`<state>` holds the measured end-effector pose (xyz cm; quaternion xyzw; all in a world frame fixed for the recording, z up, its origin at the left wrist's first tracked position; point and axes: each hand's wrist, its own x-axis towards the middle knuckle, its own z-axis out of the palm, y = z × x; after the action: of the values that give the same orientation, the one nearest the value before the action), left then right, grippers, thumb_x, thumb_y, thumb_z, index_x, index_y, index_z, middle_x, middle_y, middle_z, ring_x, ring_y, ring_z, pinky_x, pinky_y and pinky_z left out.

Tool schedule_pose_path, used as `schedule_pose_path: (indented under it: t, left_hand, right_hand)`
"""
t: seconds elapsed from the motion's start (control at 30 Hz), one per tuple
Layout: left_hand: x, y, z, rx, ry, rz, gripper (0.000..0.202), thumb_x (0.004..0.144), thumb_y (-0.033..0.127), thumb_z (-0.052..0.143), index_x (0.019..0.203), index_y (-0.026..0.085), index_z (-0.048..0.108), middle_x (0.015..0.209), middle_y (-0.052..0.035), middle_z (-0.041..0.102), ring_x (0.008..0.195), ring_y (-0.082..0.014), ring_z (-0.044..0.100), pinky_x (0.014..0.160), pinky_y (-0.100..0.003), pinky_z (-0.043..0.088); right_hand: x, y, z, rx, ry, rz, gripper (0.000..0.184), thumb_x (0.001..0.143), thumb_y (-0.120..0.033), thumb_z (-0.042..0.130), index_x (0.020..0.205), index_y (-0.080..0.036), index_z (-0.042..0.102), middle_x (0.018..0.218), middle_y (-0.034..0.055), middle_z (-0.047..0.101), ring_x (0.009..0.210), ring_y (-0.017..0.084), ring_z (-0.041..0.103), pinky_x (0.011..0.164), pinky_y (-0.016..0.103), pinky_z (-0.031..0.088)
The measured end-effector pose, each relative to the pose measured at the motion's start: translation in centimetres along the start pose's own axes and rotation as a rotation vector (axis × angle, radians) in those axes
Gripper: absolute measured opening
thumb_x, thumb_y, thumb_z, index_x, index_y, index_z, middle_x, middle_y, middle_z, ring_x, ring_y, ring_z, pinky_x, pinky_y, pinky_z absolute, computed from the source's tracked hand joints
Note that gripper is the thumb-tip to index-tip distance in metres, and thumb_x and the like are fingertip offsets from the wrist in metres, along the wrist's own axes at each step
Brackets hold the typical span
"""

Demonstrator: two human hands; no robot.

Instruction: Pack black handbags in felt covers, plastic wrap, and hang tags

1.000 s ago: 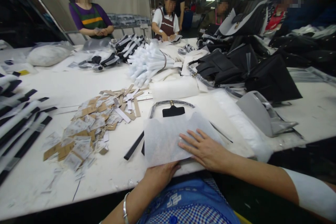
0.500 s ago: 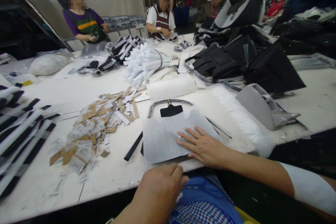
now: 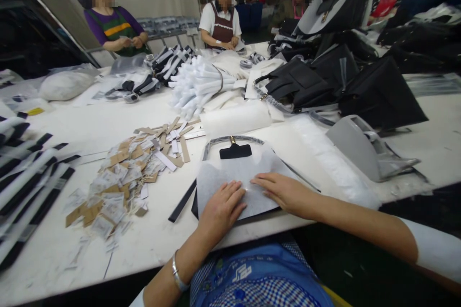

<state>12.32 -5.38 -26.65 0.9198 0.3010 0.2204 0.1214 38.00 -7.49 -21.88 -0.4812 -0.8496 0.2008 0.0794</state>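
Observation:
A sheet of pale tissue paper (image 3: 212, 180) covers most of a black handbag that lies flat near the table's front edge. Above the paper show the bag's black flap tab (image 3: 236, 151) with a gold clasp and its plastic-wrapped handle (image 3: 212, 142). A black strap (image 3: 182, 201) sticks out on the left. My left hand (image 3: 223, 206) lies flat on the paper, fingers stretched out. My right hand (image 3: 284, 193) rests on the paper's right side, fingers extended and nearly touching the left hand's fingertips. Neither hand grips anything.
Left of the bag lies a heap of tags and small packets (image 3: 118, 177), with wrapped black straps (image 3: 32, 201) beyond. White foam sticks (image 3: 198, 84) and a white roll (image 3: 236, 120) stand behind. Black bags (image 3: 382, 91) and a grey piece (image 3: 355, 146) lie right. Co-workers (image 3: 223, 21) work across the table.
My left hand has moved up from the table edge onto the paper and opened flat. My right hand has shifted slightly, its fingers now closer together. A co-worker at left has brought both hands together.

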Motion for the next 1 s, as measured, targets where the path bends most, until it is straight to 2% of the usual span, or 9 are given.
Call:
schedule_pose_path:
  t: [0.1, 0.2, 0.53, 0.83, 0.9, 1.0]
  left_hand:
    - [0.1, 0.1, 0.2, 0.006, 0.000, 0.000, 0.032, 0.099, 0.028, 0.050, 0.128, 0.016, 0.055, 0.138, -0.0139, 0.058, 0.130, -0.0251, 0.053, 0.112, -0.048, 0.043]
    - [0.0, -0.1, 0.3, -0.006, 0.017, -0.007, 0.033, 0.099, 0.029, 0.051, 0.128, 0.016, 0.056, 0.138, -0.0131, 0.059, 0.130, -0.0250, 0.053, 0.112, -0.048, 0.043]
    - [-0.3, -0.3, 0.8, -0.035, 0.059, -0.007, 0.030, 0.097, 0.030, 0.054, 0.123, 0.015, 0.060, 0.135, -0.0123, 0.061, 0.129, -0.0240, 0.055, 0.112, -0.046, 0.044]
    - [-0.3, -0.3, 0.7, -0.038, 0.056, -0.008, 0.032, 0.096, 0.029, 0.056, 0.125, 0.016, 0.060, 0.136, -0.0128, 0.061, 0.128, -0.0245, 0.055, 0.110, -0.047, 0.045]
    - [-0.3, -0.3, 0.7, -0.043, 0.055, -0.013, 0.032, 0.097, 0.030, 0.055, 0.125, 0.016, 0.060, 0.136, -0.0128, 0.060, 0.128, -0.0247, 0.055, 0.111, -0.048, 0.044]
    - [-0.3, -0.3, 0.7, -0.042, 0.047, -0.012, 0.031, 0.098, 0.031, 0.053, 0.124, 0.016, 0.060, 0.136, -0.0129, 0.061, 0.128, -0.0251, 0.055, 0.110, -0.048, 0.044]
  right_hand:
    - [0.9, 0.0, -0.4, -0.164, -0.057, -0.092, 0.046, 0.095, -0.013, 0.045, 0.139, -0.023, 0.052, 0.128, 0.0127, 0.059, 0.112, 0.026, 0.057, 0.096, 0.042, 0.049]
    - [1.3, -0.1, -0.7, -0.266, -0.101, -0.163, 0.051, 0.092, -0.010, 0.047, 0.141, -0.025, 0.050, 0.124, 0.0125, 0.060, 0.107, 0.026, 0.058, 0.091, 0.041, 0.050]
    - [0.8, 0.5, 0.1, -0.317, -0.121, -0.246, 0.054, 0.092, -0.010, 0.048, 0.145, -0.021, 0.046, 0.126, 0.0127, 0.059, 0.110, 0.026, 0.054, 0.095, 0.041, 0.048]
    - [0.8, 0.2, 0.0, -0.331, -0.127, -0.307, 0.049, 0.093, -0.011, 0.048, 0.140, -0.023, 0.051, 0.123, 0.0133, 0.061, 0.109, 0.026, 0.055, 0.092, 0.042, 0.049]
    - [0.6, 0.5, 0.1, -0.314, -0.114, -0.292, 0.051, 0.093, -0.009, 0.047, 0.142, -0.022, 0.049, 0.130, 0.0137, 0.059, 0.115, 0.025, 0.054, 0.097, 0.042, 0.047]
    - [0.3, 0.8, 0.4, -0.300, -0.105, -0.263, 0.060, 0.092, -0.005, 0.042, 0.150, -0.019, 0.038, 0.150, 0.0133, 0.044, 0.132, 0.026, 0.045, 0.106, 0.044, 0.040]
